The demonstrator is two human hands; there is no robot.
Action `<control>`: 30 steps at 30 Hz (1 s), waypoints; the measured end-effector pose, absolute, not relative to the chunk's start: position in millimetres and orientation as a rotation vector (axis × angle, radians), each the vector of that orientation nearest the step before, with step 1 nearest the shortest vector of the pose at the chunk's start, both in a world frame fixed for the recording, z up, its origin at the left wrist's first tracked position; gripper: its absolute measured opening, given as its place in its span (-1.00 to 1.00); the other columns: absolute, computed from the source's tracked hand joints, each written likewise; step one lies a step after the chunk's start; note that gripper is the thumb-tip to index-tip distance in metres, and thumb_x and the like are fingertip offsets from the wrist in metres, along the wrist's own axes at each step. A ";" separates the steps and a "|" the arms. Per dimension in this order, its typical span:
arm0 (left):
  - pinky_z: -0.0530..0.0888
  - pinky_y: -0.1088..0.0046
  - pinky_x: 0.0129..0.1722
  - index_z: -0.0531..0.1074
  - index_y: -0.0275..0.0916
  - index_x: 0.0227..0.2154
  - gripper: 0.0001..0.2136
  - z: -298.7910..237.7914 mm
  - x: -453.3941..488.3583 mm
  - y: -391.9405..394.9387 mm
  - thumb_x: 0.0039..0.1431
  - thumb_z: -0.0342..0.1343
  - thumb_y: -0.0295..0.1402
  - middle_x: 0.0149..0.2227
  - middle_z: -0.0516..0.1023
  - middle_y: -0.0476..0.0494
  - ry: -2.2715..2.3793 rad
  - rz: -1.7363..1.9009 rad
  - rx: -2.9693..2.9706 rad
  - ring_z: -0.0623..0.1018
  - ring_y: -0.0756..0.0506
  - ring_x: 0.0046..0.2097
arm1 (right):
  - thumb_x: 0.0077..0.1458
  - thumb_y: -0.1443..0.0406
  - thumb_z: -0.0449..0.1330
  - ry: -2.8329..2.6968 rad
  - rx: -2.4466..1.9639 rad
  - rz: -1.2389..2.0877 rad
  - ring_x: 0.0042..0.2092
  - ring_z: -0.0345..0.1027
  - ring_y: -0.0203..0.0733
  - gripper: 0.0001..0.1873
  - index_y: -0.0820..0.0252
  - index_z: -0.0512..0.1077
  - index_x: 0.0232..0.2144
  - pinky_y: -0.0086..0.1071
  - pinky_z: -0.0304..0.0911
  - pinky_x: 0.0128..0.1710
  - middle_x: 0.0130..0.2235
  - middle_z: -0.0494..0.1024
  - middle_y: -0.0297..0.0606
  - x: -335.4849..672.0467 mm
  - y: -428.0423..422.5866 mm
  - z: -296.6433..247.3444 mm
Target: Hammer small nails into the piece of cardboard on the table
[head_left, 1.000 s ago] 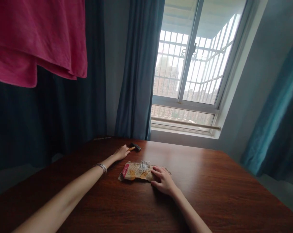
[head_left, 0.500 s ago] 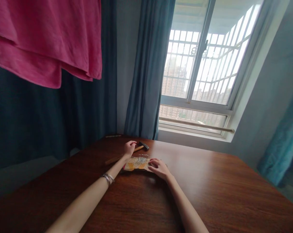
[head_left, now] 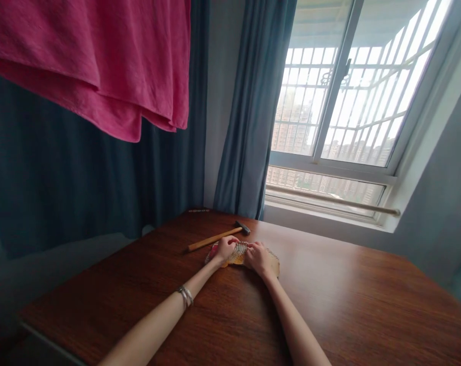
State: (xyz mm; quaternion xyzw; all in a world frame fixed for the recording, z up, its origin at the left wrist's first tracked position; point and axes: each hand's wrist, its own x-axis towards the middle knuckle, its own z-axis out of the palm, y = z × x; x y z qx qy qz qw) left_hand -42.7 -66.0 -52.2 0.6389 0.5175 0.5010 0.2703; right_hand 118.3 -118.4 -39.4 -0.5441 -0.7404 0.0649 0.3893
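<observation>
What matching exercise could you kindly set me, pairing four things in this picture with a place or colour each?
Things:
1. Hammer
2. Hanging cloth
3. Bracelets
4. Patterned piece

Places or colours:
A. Around the left forearm
B. Partly covered by the left hand and right hand
C. Yellowish-brown handle, dark head
D. Plain pink, upper left

Pairs: 1-C, 2-D, 3-A, 4-B

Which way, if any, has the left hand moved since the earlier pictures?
Yes. Judged against the window, the left hand has moved farther from it and slightly right, leaving the hammer handle.
</observation>
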 end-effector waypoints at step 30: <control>0.36 0.48 -0.43 0.41 -0.33 -0.50 -0.74 -38.3 -66.9 -77.8 -0.05 0.02 -0.20 -0.57 0.47 -0.07 1.285 1.257 1.835 0.45 -0.03 -0.49 | 0.09 0.30 -0.08 -1.879 -1.529 0.278 -0.33 0.34 -0.31 -0.72 0.15 0.44 -0.38 -0.53 0.14 -0.31 -0.35 0.52 -0.29 120.5 -112.2 -35.8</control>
